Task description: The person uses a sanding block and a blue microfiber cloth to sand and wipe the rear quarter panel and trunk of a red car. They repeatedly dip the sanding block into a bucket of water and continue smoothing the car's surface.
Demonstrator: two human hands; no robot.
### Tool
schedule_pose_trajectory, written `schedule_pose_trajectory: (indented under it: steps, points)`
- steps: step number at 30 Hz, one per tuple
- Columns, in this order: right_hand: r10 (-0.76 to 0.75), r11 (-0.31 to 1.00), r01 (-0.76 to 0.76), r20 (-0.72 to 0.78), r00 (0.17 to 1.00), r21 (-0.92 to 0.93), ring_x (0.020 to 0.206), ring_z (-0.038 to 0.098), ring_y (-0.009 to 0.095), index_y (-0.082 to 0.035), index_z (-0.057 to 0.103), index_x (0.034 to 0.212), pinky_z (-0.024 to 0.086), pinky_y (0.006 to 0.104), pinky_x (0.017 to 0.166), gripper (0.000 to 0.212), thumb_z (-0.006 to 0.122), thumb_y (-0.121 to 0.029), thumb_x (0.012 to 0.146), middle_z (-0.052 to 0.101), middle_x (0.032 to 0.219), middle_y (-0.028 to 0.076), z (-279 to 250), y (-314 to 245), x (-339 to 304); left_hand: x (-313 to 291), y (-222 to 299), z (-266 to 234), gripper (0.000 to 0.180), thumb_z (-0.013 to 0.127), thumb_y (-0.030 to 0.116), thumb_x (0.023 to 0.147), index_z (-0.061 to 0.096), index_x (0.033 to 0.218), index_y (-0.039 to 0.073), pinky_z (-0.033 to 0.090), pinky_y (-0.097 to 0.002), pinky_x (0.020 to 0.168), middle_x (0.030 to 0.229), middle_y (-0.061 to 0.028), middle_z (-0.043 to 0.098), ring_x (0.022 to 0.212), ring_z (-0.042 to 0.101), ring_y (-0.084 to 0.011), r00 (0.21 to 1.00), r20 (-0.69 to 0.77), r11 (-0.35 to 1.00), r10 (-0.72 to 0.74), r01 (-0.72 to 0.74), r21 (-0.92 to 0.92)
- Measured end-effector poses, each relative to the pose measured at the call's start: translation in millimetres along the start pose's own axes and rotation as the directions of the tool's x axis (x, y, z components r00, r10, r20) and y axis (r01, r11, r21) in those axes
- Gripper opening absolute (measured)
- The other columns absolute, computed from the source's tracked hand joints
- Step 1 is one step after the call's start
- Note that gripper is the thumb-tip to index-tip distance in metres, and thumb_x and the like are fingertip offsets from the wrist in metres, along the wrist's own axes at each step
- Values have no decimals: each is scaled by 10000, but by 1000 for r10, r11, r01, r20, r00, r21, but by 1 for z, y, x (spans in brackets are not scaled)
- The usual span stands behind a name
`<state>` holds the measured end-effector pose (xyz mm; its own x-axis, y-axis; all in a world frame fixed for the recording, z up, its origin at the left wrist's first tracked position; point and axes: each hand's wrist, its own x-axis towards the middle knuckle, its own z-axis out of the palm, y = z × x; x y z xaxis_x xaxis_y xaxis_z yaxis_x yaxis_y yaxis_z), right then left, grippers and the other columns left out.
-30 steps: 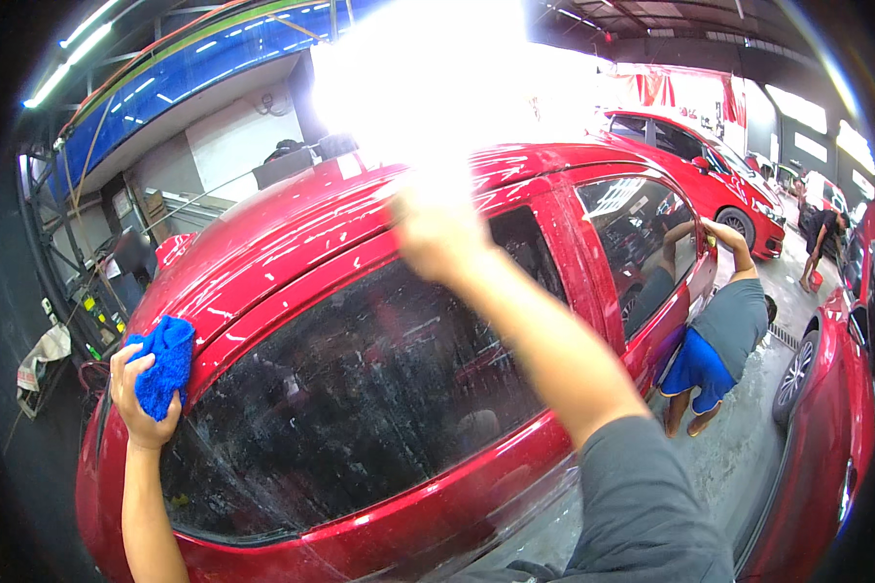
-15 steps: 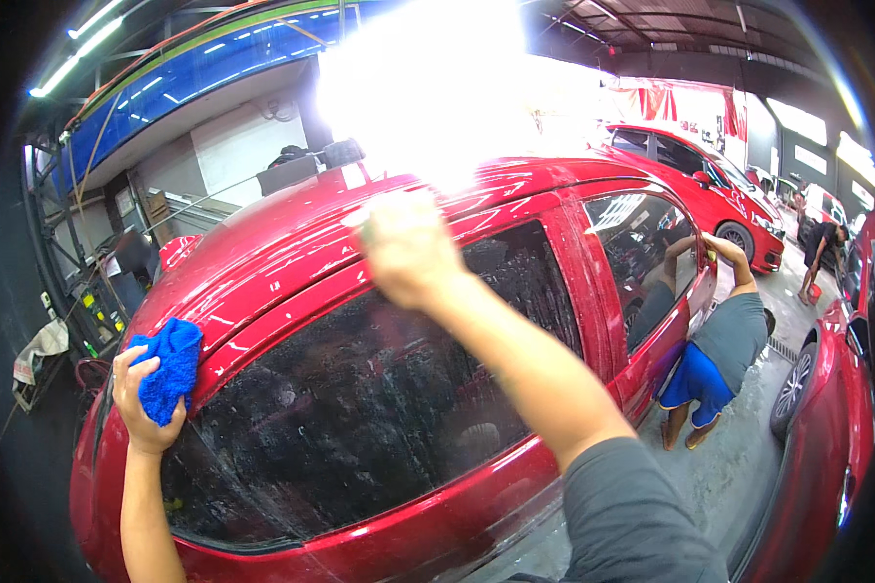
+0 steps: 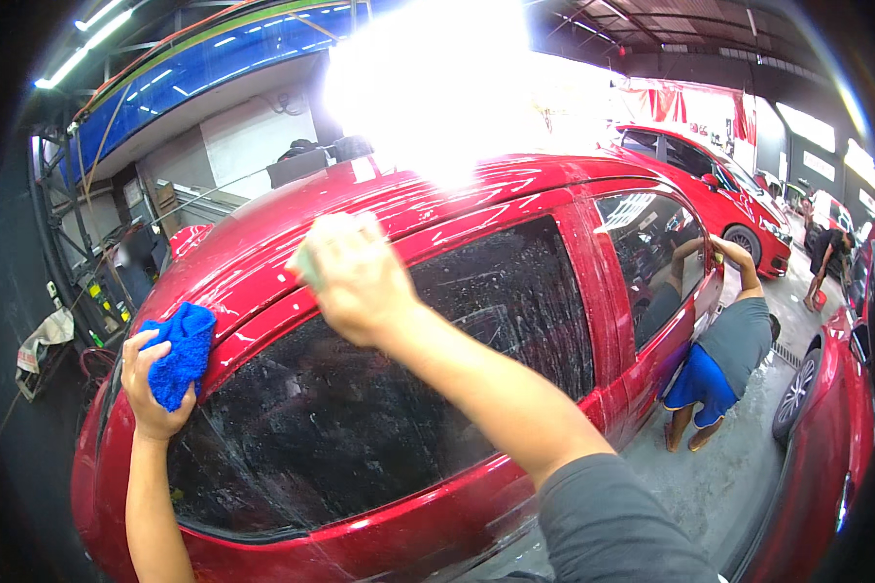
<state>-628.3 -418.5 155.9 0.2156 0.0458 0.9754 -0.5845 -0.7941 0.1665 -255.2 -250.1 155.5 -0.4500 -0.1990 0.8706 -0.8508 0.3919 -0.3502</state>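
Under my hands is a red car (image 3: 554, 177) with wet streaks over its roof and its dark side window (image 3: 389, 408). My left hand (image 3: 156, 394) grips a bunched blue microfiber cloth (image 3: 183, 355) against the rear end of the roof edge. My right hand (image 3: 345, 282), somewhat blurred, is closed around a pale green pad (image 3: 308, 266) at the roof edge above the window. Fingers cover most of that pad, so its exact kind is unclear.
To the right, a person in blue shorts (image 3: 700, 379) bends at the same car's front door. Another red car (image 3: 860, 408) stands close on the right, and one more red car (image 3: 739, 199) is beyond. Farther off, a person (image 3: 826, 257) stoops near a red bucket (image 3: 820, 299).
My right hand has slid left and slightly down along the roof edge with the pale green pad. My left hand stays in place with the blue cloth.
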Motion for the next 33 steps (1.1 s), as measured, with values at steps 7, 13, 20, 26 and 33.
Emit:
schedule_pose_trajectory:
  steps: [7, 13, 20, 26, 33]
  points:
    - [300, 834, -255, 14, 954, -489, 1370, 668, 427, -54, 702, 1427, 499, 585, 1134, 372, 536, -255, 1163, 731, 1443, 224, -129, 241, -49, 10, 14, 14, 603, 856, 186, 707, 689, 1278, 88, 548, -602, 1078, 1326, -269, 699, 1223, 693, -497, 999, -39, 999, -34, 32, -32]
    - [151, 986, -161, 187, 971, 35, 1352, 630, 481, 2, 656, 1376, 449, 590, 1184, 411, 631, -227, 1037, 691, 1375, 282, -41, 55, -26, -3, 5, 2, 613, 846, 181, 718, 679, 1298, 82, 534, -607, 1110, 1353, -275, 693, 1254, 686, -497, 999, 29, 999, -35, 35, -4]
    - [191, 904, -197, -54, 980, -380, 1119, 706, 432, -97, 699, 1194, 539, 585, 943, 213, 625, -259, 1077, 736, 1176, 157, -139, 226, -55, 2, 10, 13, 609, 844, 183, 725, 681, 1301, 75, 515, -612, 1125, 1358, -275, 682, 1263, 673, -495, 999, -21, 999, -44, 43, -10]
    - [185, 982, -190, 178, 966, 9, 1325, 682, 388, -81, 729, 1274, 480, 583, 1115, 291, 639, -266, 1068, 738, 1335, 201, -84, 106, -45, -6, 7, 3, 600, 845, 167, 730, 685, 1301, 71, 513, -612, 1132, 1359, -275, 683, 1268, 671, -499, 998, 19, 998, -52, 52, 27]
    - [197, 784, -304, -247, 949, -541, 1063, 666, 454, -74, 697, 1169, 501, 610, 926, 234, 532, -238, 1141, 695, 1126, 197, -158, 278, -79, 6, 11, 28, 603, 850, 168, 734, 687, 1306, 67, 513, -611, 1141, 1370, -278, 683, 1268, 672, -500, 998, -37, 998, -46, 44, -43]
